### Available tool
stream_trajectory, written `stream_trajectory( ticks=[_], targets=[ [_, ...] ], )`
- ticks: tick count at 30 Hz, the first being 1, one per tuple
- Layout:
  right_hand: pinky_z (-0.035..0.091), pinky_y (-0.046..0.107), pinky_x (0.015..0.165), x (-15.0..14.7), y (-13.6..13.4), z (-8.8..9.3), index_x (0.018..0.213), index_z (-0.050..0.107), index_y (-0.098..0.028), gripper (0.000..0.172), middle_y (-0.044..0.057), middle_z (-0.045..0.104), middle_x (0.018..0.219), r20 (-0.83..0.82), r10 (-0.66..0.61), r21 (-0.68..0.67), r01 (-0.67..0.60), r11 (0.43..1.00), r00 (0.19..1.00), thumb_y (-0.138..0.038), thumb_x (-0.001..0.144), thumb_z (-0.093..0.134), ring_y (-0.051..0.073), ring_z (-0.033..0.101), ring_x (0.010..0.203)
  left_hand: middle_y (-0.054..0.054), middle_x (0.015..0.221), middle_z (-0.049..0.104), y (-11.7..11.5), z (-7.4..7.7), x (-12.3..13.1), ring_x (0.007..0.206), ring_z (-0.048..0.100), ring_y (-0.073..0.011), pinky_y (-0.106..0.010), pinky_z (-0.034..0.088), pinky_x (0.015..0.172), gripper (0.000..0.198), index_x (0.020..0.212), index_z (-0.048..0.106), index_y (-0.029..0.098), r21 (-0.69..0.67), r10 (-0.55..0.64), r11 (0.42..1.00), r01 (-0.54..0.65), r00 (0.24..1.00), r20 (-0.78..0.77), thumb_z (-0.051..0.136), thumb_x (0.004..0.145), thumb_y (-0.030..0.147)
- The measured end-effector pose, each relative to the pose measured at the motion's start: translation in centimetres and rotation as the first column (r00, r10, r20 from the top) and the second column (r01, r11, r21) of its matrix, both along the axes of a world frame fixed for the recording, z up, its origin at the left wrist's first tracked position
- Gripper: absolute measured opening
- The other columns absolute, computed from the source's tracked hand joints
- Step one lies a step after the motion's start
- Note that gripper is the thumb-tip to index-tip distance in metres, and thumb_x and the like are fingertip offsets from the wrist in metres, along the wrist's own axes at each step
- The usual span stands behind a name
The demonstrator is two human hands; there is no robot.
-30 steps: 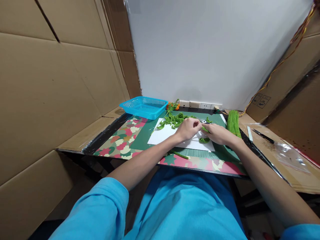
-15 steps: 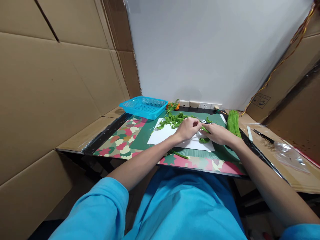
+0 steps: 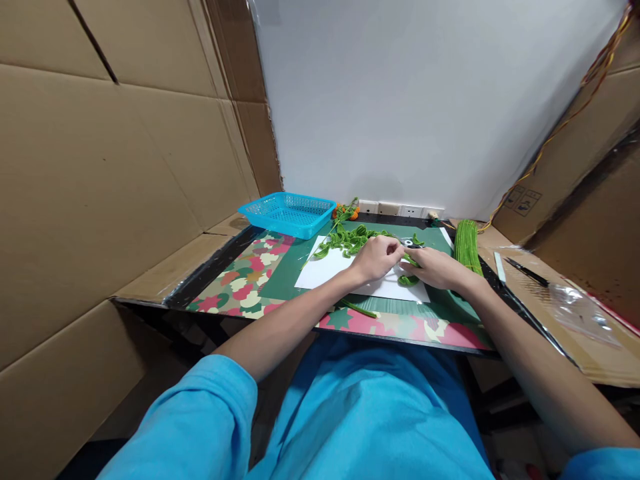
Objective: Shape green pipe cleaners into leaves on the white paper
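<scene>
Over a white sheet of paper (image 3: 320,277), my left hand (image 3: 379,259) is closed in a pinch. Its fingertips meet those of my right hand (image 3: 434,265), and whatever they pinch is hidden. A green fuzzy pipe cleaner (image 3: 412,261) shows at my right hand's fingers, which are closed on it. Just below them lies a curled green pipe cleaner piece (image 3: 409,281). Behind my left hand is a pile of curled green pipe cleaner pieces (image 3: 356,239). Scissors with dark handles (image 3: 409,243) lie beyond my right fingers, partly covered.
A blue plastic basket (image 3: 293,217) stands at the back left, beside orange pipe cleaner flowers (image 3: 353,212). To the right lie a bundle of green pipe cleaners (image 3: 467,247), black tweezers (image 3: 526,271) and a plastic bag (image 3: 583,313). One green stem (image 3: 361,310) lies near the front edge.
</scene>
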State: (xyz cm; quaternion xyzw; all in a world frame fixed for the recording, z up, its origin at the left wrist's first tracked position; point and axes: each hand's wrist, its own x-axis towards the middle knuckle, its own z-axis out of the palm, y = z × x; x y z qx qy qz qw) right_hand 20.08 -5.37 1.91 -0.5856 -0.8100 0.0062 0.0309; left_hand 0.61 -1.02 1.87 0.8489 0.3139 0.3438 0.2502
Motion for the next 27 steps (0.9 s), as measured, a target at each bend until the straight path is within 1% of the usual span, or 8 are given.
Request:
stream_trajectory(
  ticks=[9, 13, 17, 23, 27],
  targets=[
    [0.044, 0.032, 0.073, 0.42, 0.4, -0.47, 0.116, 0.067, -0.021, 0.027, 0.014, 0.079, 0.108, -0.009, 0.034, 0.0, -0.034, 0.999, 0.999, -0.039, 0.111, 0.048, 0.031, 0.075, 0.098, 0.001, 0.064, 0.057, 0.0, -0.12, 0.07, 0.063, 0.049, -0.0139, -0.029, 0.03, 0.061, 0.035, 0.068, 0.058, 0.018, 0.008, -0.023, 1.0, 0.024, 0.999, -0.043, 0.053, 0.097, 0.037],
    [0.044, 0.032, 0.074, 0.52, 0.44, -0.49, 0.115, 0.067, -0.021, 0.026, 0.014, 0.079, 0.11, -0.031, 0.052, -0.01, -0.052, 0.999, 0.998, -0.039, 0.11, 0.049, 0.03, 0.075, 0.098, 0.0, 0.063, 0.056, -0.25, 0.02, -0.09, 0.062, 0.048, -0.014, -0.029, 0.029, 0.061, 0.036, 0.066, 0.057, 0.018, 0.009, -0.035, 0.999, 0.036, 0.997, -0.066, 0.053, 0.097, 0.037],
    [0.044, 0.031, 0.074, 0.5, 0.29, -0.31, 0.115, 0.066, -0.021, 0.025, 0.014, 0.079, 0.111, -0.058, 0.076, -0.019, -0.077, 0.997, 0.995, -0.038, 0.11, 0.05, 0.029, 0.075, 0.099, 0.0, 0.064, 0.056, -0.34, -0.07, -0.19, 0.061, 0.047, -0.0144, -0.03, 0.029, 0.061, 0.038, 0.066, 0.056, 0.019, 0.038, -0.077, 0.996, 0.082, 0.99, -0.121, 0.052, 0.098, 0.037],
    [0.044, 0.031, 0.075, 0.39, 0.12, -0.04, 0.116, 0.066, -0.02, 0.022, 0.013, 0.08, 0.11, -0.081, 0.088, -0.029, -0.091, 0.995, 0.993, -0.035, 0.108, 0.051, 0.029, 0.075, 0.099, -0.002, 0.068, 0.062, -0.18, -0.35, -0.24, 0.063, 0.051, -0.0156, -0.03, 0.031, 0.061, 0.034, 0.073, 0.066, 0.017, 0.043, -0.103, 0.993, 0.111, 0.983, -0.151, 0.053, 0.098, 0.035],
    [0.046, 0.031, 0.079, 0.37, -0.01, 0.13, 0.121, 0.067, -0.02, 0.024, 0.014, 0.08, 0.114, -0.092, 0.094, -0.037, -0.097, 0.995, 0.991, -0.033, 0.109, 0.051, 0.03, 0.075, 0.103, -0.003, 0.071, 0.064, -0.2, -0.37, -0.31, 0.064, 0.052, -0.0158, -0.029, 0.031, 0.061, 0.032, 0.079, 0.071, 0.017, 0.042, -0.105, 0.993, 0.113, 0.98, -0.168, 0.053, 0.098, 0.034]
  ],
)
